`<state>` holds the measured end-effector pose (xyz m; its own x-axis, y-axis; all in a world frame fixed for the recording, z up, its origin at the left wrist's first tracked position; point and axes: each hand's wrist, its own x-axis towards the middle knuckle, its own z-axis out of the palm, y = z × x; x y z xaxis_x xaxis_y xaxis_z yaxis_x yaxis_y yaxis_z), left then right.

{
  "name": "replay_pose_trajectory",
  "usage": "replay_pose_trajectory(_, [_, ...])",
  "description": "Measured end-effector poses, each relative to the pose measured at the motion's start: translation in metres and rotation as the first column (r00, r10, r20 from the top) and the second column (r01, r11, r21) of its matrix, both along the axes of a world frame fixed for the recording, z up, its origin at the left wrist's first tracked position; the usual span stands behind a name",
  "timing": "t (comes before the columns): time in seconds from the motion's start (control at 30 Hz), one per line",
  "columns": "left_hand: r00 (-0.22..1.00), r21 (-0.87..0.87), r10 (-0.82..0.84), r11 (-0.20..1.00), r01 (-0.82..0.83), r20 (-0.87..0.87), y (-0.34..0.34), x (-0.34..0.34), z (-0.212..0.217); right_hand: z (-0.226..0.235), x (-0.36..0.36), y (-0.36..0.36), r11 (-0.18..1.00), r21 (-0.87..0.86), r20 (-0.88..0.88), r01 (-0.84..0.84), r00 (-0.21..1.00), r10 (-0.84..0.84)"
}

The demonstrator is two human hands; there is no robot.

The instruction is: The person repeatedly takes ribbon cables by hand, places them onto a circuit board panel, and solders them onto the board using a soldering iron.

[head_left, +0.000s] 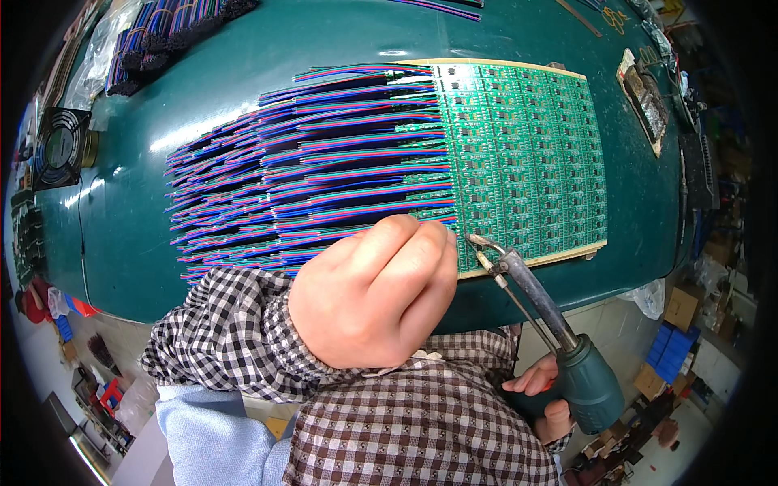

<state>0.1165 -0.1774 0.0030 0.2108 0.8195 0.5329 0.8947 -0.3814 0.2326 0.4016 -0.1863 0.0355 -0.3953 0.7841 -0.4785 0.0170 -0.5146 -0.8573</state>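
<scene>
My left hand (374, 300) is closed in a pinch at the near-left part of a panel of small green circuit boards (527, 154). Its fingertips are turned away, so what they hold is hidden. Rows of multicoloured wires (356, 170), in blue, red, green and black, run leftward from the panel, some passing beside and under this hand. My right hand (541, 379) is wrapped round the green handle of a soldering gun (590, 385), partly hidden behind it. The gun's bent tip and thin side tube reach the panel just right of my left fingers. Whether the tip touches is unclear.
Everything lies on a green-topped table (219, 65). Bundled wires (166, 32) sit at the far left, above a black fan (61, 148). A worn, dirty block (644, 101) rests at the far right. Blue boxes (671, 352) and cartons stand beyond the table's right edge.
</scene>
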Motion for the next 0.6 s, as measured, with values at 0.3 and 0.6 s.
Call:
replay_pose_trajectory(0.3, [1.0, 0.02, -0.002, 1.0, 0.002, -0.008, 0.0008, -0.0005, -0.0016, -0.003, 0.0022, -0.0007, 0.997, -0.075, -0.187, 0.031, 0.981, -0.044])
replay_pose_trajectory(0.6, [1.0, 0.049, 0.013, 0.999, -0.013, -0.018, 0.0014, 0.0015, -0.003, -0.002, 0.0038, -0.0008, 0.998, -0.057, -0.072, 0.003, 0.997, -0.007])
